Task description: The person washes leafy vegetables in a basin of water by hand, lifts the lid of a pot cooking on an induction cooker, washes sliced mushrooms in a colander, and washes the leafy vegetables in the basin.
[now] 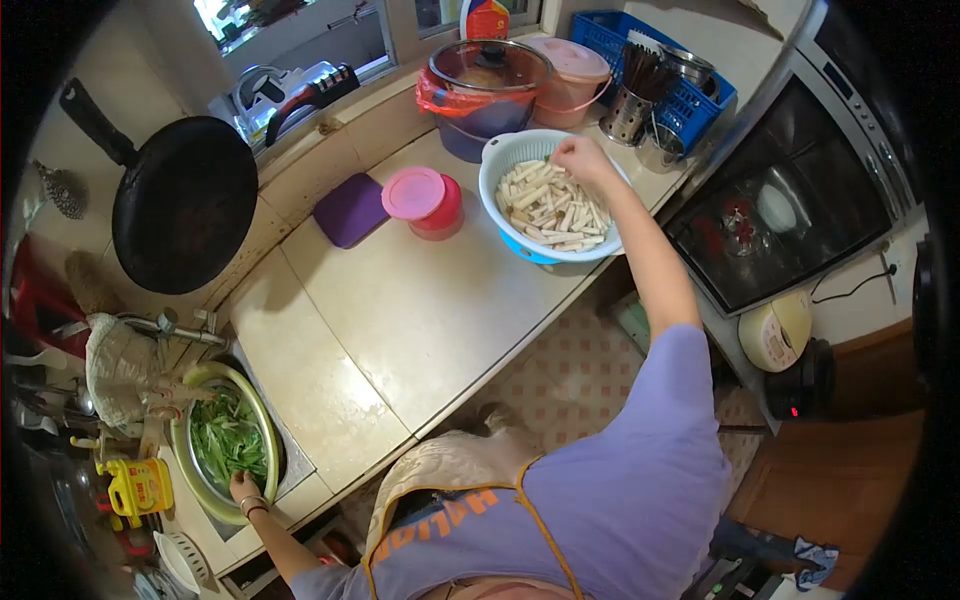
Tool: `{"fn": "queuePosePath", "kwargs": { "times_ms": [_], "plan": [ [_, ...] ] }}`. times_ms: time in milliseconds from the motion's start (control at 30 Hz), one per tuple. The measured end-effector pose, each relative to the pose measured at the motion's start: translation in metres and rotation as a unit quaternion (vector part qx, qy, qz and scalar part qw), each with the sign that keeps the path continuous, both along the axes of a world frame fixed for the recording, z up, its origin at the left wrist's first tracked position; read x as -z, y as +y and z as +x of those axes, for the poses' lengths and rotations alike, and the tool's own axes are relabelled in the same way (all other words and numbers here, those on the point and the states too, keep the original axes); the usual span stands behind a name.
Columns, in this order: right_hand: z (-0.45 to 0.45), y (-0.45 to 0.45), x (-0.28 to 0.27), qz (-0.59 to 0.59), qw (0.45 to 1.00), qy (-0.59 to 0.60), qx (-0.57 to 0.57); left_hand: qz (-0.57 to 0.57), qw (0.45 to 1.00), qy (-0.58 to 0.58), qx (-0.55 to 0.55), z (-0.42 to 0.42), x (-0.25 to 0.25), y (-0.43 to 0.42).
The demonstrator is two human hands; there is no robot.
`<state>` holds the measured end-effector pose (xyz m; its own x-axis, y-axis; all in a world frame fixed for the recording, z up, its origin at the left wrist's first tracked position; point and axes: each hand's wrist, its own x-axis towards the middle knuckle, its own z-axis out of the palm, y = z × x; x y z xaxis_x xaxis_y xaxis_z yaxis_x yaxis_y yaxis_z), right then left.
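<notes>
My right hand is over the far side of a pale blue and white colander. Its fingers are pinched together, and what they hold is too small to make out. Pale cut vegetable strips fill the colander, which sits at the counter's right front edge. At the lower left, my left hand reaches over the near rim of a yellow-green basin. Its fingers are curled into the leafy greens, and the fingertips are partly hidden among the leaves. The basin stands in the sink.
A pink lidded container and a purple board lie along the back of the counter. Behind the colander stand a glass-lidded pot and a pink bucket. A black pan hangs at left, above the faucet.
</notes>
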<state>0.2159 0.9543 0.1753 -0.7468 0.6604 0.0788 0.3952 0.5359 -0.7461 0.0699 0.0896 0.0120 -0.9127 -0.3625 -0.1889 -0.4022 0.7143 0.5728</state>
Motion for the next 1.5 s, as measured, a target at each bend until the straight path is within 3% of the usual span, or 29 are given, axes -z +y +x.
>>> {"fn": "queuePosePath", "kwargs": {
  "times_ms": [67,267,367,633,833,933,1033,1167,1200,1267,1333,1433,1500],
  "plan": [
    [-0.010,0.003,-0.022,-0.029,0.998,0.057,0.006,-0.009,1.000,0.003,-0.010,0.000,0.002,-0.002],
    [-0.075,0.019,-0.051,0.103,0.984,0.144,-0.028,-0.107,0.994,0.006,-0.009,0.006,-0.012,0.011],
    [-0.104,0.005,-0.057,0.275,0.942,0.181,-0.060,-0.125,0.992,-0.008,-0.016,0.012,-0.026,0.027],
    [-0.154,-0.015,-0.063,0.431,0.898,0.008,-0.088,-0.147,0.987,-0.060,0.022,0.003,-0.021,0.017],
    [-0.153,-0.017,-0.059,0.462,0.884,-0.003,-0.073,-0.129,0.991,-0.014,-0.006,0.003,-0.010,0.010],
    [-0.142,-0.015,-0.062,0.407,0.911,0.026,-0.064,-0.166,0.986,-0.014,0.010,0.004,-0.014,0.010],
    [-0.108,-0.007,-0.056,0.385,0.920,0.070,-0.023,-0.132,0.991,0.026,-0.014,-0.001,-0.009,0.004],
    [-0.028,0.035,-0.018,0.354,0.931,-0.005,0.086,-0.112,0.992,0.052,-0.023,-0.001,-0.003,-0.005],
    [-0.004,0.043,-0.009,0.347,0.926,-0.089,0.123,-0.113,0.992,0.047,-0.038,0.001,-0.008,0.001],
    [0.042,0.038,0.006,0.242,0.934,-0.213,0.157,-0.104,0.991,0.063,-0.048,0.001,-0.006,0.002],
    [0.082,0.102,0.081,0.098,0.954,-0.241,0.147,-0.086,0.990,0.103,-0.034,0.000,0.013,-0.014],
    [0.102,0.041,0.048,-0.114,0.981,-0.070,0.142,-0.119,0.991,0.059,-0.012,0.005,-0.008,0.006],
    [0.110,0.011,0.040,-0.129,0.978,-0.048,0.156,-0.127,0.990,0.055,-0.006,0.009,-0.021,0.019]
  ]
}}
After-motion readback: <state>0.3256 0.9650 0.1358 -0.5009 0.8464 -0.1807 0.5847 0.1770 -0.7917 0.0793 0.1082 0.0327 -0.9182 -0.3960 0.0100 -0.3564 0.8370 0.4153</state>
